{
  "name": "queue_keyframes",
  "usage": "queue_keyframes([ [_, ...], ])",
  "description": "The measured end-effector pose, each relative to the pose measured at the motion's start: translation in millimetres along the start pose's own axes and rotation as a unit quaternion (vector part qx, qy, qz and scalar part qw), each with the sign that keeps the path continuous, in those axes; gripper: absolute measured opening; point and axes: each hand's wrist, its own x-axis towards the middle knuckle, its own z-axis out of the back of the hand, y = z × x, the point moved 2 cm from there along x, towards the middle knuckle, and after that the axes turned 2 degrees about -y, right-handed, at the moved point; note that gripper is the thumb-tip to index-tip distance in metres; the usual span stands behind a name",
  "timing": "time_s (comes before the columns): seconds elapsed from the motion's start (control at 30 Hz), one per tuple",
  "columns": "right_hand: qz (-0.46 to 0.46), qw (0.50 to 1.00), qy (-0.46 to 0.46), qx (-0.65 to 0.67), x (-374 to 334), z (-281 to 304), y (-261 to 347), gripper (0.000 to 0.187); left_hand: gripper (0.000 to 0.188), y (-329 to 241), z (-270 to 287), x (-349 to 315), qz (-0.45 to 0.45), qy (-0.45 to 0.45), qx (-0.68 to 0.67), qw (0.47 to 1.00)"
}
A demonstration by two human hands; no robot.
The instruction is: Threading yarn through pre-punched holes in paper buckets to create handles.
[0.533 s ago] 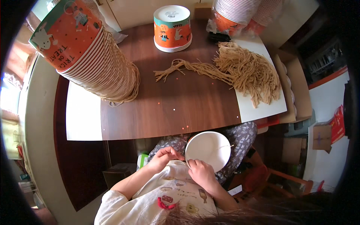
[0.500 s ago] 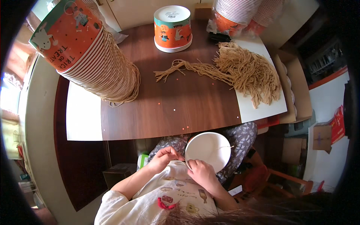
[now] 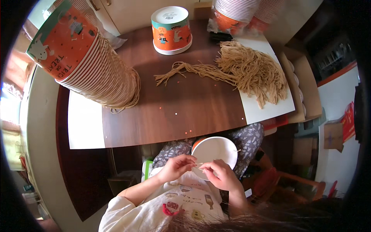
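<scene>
A paper bucket [image 3: 218, 150], white inside and orange outside, rests in my lap with its mouth tipped toward me. At the near side of its rim, a thin tan cord [image 3: 198, 165] runs between my two hands. My left hand [image 3: 177, 168] pinches it from the left with closed fingertips. From the other side, the fingers of my right hand [image 3: 219, 174] are closed on it too, in front of the bucket's mouth. A short bit of cord also shows at the bucket's right rim. Part of the rim is hidden behind my hands.
On the table [image 3: 174, 96] lies a pile of tan cords [image 3: 251, 71], with several strands reaching left. A tall stack of orange buckets [image 3: 96, 65] leans at the left. Upside-down buckets [image 3: 171, 33] stand at the back, bagged ones [image 3: 235, 17] behind right. A cardboard box [image 3: 295, 89] adjoins the right edge.
My hands have come up from the bucket's near left rim to in front of its mouth, and the cord now shows between them. More of the bucket's orange outside shows at left.
</scene>
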Motion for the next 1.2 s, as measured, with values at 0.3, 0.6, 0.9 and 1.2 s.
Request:
queue_keyframes([
  [0.3,0.067,0.997,-0.004,0.046,37.4,-14.9,-30.7,0.011,0.012,-1.3,-4.0,1.5,-0.016,0.039,0.184,0.982],
  [0.6,0.082,0.978,-0.109,-0.156,4.3,-28.8,-26.0,0.022,0.019,5.5,5.4,0.3,0.094,-0.015,-0.044,0.994],
  [0.9,0.076,0.976,-0.159,-0.13,-0.1,-37.4,-26.6,0.013,0.017,9.4,8.3,-0.7,0.079,-0.008,-0.024,0.997],
  [1.2,0.141,0.949,-0.146,-0.242,-15.7,-54.4,-9.6,0.013,0.009,16.4,10.4,1.3,0.086,-0.038,-0.17,0.981],
])
